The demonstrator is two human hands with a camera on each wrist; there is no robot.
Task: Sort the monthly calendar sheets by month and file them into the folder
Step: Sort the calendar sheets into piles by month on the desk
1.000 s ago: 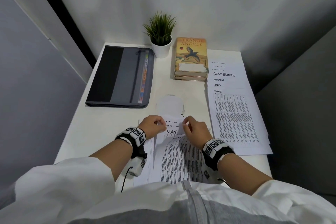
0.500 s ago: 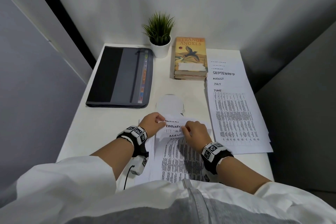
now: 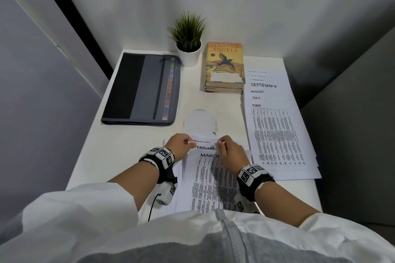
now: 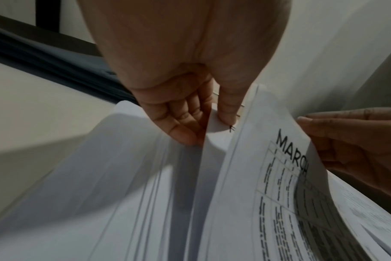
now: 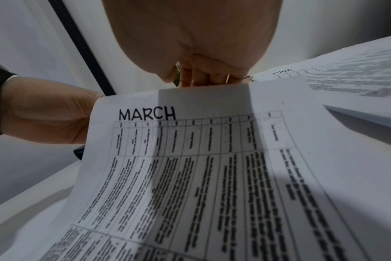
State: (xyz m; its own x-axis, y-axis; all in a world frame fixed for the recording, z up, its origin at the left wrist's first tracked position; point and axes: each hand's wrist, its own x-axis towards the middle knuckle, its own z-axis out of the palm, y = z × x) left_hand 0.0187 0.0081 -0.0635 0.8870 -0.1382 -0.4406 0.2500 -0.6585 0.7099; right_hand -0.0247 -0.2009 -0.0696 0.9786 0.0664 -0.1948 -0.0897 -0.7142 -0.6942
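A fanned pile of calendar sheets [image 3: 205,177] lies at the near edge of the white table [image 3: 132,147], showing the headings JANUARY, FEBRUARY and MARCH. My left hand [image 3: 190,143] pinches the upper left edges of the rear sheets between thumb and fingers [image 4: 185,130]. My right hand [image 3: 221,142] holds the top edge of the MARCH sheet [image 5: 190,159], its fingers [image 5: 203,79] curled behind that edge. A second pile [image 3: 275,134] at the right shows JUNE, JULY, AUGUST and SEPTEMBER. The dark grey folder [image 3: 141,89] lies closed at the back left.
A small potted plant [image 3: 189,45] stands against the back wall. Beside it a stack of books [image 3: 224,66] lies between the folder and the right pile. Grey walls close in on both sides of the table.
MAY was the front heading a second ago; now MARCH is in front, with JANUARY and FEBRUARY fanned out above it. Both hands have stayed at the sheets' top edges.
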